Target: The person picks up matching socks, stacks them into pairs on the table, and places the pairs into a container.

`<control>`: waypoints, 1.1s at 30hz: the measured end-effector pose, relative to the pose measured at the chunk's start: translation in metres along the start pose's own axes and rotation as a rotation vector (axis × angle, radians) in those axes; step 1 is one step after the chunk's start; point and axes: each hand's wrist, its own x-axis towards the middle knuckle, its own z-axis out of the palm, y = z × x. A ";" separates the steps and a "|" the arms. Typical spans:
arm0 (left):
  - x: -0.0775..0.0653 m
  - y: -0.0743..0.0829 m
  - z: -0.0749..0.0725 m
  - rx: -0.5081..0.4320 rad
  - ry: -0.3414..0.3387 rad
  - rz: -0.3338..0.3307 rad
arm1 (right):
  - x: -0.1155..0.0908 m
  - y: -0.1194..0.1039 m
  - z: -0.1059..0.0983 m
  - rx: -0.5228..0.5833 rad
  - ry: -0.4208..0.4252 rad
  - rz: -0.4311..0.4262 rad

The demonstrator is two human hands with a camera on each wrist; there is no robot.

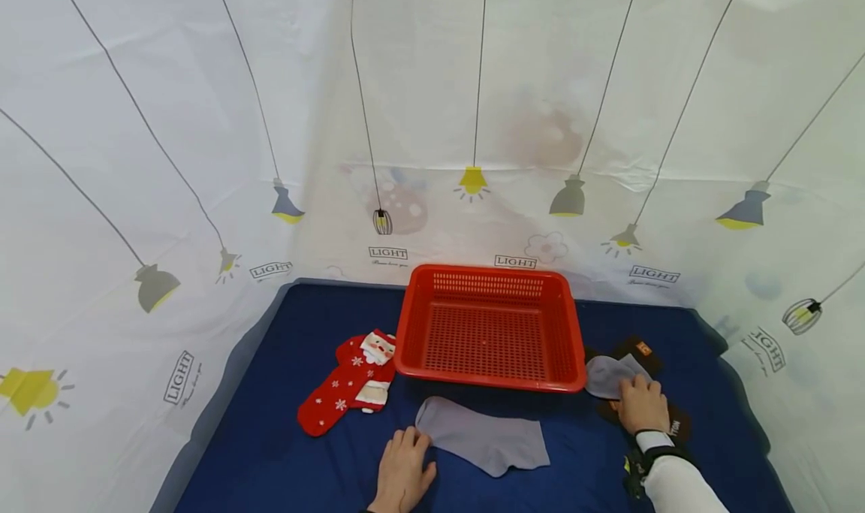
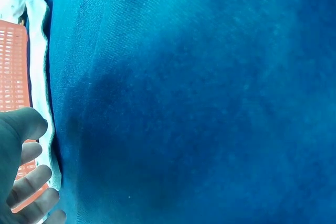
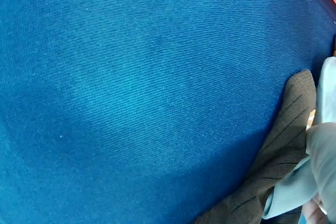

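Observation:
A light grey sock [image 1: 483, 434] lies flat in front of the basket, with its toe at the left. My left hand [image 1: 403, 468] is at that toe, fingers spread and slightly bent; in the left wrist view the thumb [image 2: 34, 124] stands apart from the other fingers. On the right, a second grey sock [image 1: 608, 376] lies across dark brown socks [image 1: 638, 351] with orange labels. My right hand [image 1: 642, 404] pinches this second sock near its cuff. In the right wrist view, the cuff [image 3: 291, 192] bends up beside the fingers, over a ribbed brown sock [image 3: 286, 140].
A red perforated basket [image 1: 489, 381] stands at the back middle of the dark blue cloth [image 1: 270, 468]. Left of it lie red Santa socks [image 1: 338, 393] with snowflakes. White sheeting [image 1: 432, 107] printed with lamps surrounds the cloth at the back and sides.

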 end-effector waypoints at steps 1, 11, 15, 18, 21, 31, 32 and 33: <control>0.000 0.000 0.000 0.001 0.006 0.003 | 0.000 0.000 0.001 -0.002 0.022 -0.015; 0.002 0.000 0.002 -0.008 0.028 0.013 | 0.001 -0.002 -0.004 0.013 0.219 -0.149; 0.002 0.001 0.001 -0.015 0.011 0.001 | 0.004 -0.002 -0.011 0.028 0.236 -0.157; 0.002 0.001 0.000 -0.016 0.005 -0.003 | 0.006 -0.002 -0.014 0.048 0.250 -0.154; 0.001 0.001 0.000 -0.015 0.006 0.000 | 0.005 -0.005 -0.019 0.059 0.246 -0.145; 0.001 0.000 -0.003 -0.021 0.023 0.018 | -0.016 -0.021 -0.031 0.099 0.214 -0.119; 0.002 0.000 -0.004 -0.026 0.021 0.018 | -0.019 -0.023 -0.031 0.107 0.216 -0.120; 0.002 0.000 -0.004 -0.030 0.018 0.017 | -0.021 -0.024 -0.030 0.111 0.227 -0.130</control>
